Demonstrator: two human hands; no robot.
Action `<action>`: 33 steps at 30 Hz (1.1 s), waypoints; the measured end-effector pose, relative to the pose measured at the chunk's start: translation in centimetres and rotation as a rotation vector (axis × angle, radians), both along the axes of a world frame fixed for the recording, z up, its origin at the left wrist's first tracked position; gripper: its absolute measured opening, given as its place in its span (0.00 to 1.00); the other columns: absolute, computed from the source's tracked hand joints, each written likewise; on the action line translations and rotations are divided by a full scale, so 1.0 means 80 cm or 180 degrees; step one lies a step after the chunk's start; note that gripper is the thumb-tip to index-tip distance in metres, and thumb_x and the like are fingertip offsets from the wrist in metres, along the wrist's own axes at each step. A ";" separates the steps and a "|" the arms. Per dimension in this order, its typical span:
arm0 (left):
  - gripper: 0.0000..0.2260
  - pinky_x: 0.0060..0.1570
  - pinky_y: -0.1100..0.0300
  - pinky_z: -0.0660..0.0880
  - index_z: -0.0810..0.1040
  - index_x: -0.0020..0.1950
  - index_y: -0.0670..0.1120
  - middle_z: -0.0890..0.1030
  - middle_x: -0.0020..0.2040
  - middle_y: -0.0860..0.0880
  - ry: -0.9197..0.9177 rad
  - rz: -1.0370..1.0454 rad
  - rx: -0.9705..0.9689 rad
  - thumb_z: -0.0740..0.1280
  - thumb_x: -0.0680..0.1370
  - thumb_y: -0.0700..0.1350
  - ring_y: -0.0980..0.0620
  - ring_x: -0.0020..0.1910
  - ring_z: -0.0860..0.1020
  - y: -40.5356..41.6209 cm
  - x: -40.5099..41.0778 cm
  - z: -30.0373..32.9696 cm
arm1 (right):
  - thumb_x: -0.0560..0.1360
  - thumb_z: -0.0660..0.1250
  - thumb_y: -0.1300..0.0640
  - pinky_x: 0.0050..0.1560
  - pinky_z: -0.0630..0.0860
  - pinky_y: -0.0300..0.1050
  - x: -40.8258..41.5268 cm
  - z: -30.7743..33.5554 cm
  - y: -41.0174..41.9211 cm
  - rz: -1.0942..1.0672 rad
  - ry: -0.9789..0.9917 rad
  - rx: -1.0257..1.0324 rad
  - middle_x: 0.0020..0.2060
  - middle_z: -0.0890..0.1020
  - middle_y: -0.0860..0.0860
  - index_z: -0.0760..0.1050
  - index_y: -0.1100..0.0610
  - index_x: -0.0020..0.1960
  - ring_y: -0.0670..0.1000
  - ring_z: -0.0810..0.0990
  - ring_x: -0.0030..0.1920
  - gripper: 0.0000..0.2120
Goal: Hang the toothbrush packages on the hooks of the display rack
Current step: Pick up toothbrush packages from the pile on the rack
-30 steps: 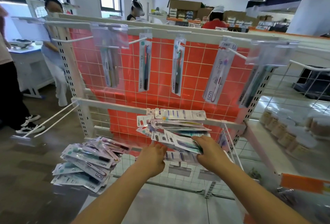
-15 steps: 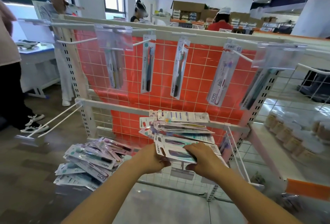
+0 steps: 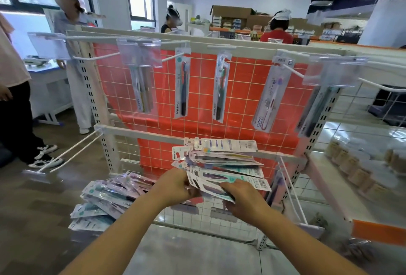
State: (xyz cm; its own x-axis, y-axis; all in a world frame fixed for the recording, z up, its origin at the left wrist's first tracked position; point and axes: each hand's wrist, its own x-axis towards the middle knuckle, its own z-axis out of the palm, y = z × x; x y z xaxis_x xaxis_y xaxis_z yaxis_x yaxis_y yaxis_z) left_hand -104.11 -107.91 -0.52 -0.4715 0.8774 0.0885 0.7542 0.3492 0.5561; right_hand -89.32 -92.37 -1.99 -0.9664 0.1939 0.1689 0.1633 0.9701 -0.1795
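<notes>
A: Orange backing sheet (image 3: 241,99) was behind the white wire display rack (image 3: 140,132). Five toothbrush pkgs hung on the top hooks (image 3: 173,57): a yellowish one (image 3: 142,90) on the left, a dark one (image 3: 182,90), a green one (image 3: 220,90), a pink one (image 3: 271,99), and one more at the far right (image 3: 312,112), half behind a clear label holder (image 3: 334,70).

B: And the hands?

A: Both were at a fanned bundle of packages (image 3: 222,160) in front of the lower rail. The left hand (image 3: 178,187) gripped the bundle at its left end, fingers curled under it. The right hand (image 3: 243,198) pinched the lowest package (image 3: 214,188), thumb on top, fingers below.

B: Other pkgs?

A: A loose pile (image 3: 105,202) lay on the floor, left of the arms, beside the rack's foot. Two bare hooks (image 3: 72,154) stuck out from the lower rail on the left.

B: People?

A: Two stood at the left by a white table (image 3: 48,81), two more were behind the rack, faces not clear
</notes>
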 end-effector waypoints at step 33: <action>0.23 0.51 0.51 0.78 0.75 0.55 0.44 0.82 0.50 0.43 -0.3067 0.0316 0.2516 0.75 0.63 0.35 0.43 0.53 0.80 0.022 0.074 0.043 | 0.68 0.73 0.66 0.37 0.79 0.35 0.009 0.084 -0.038 -0.0442 0.1250 -0.3472 0.38 0.82 0.48 0.77 0.54 0.46 0.44 0.81 0.39 0.11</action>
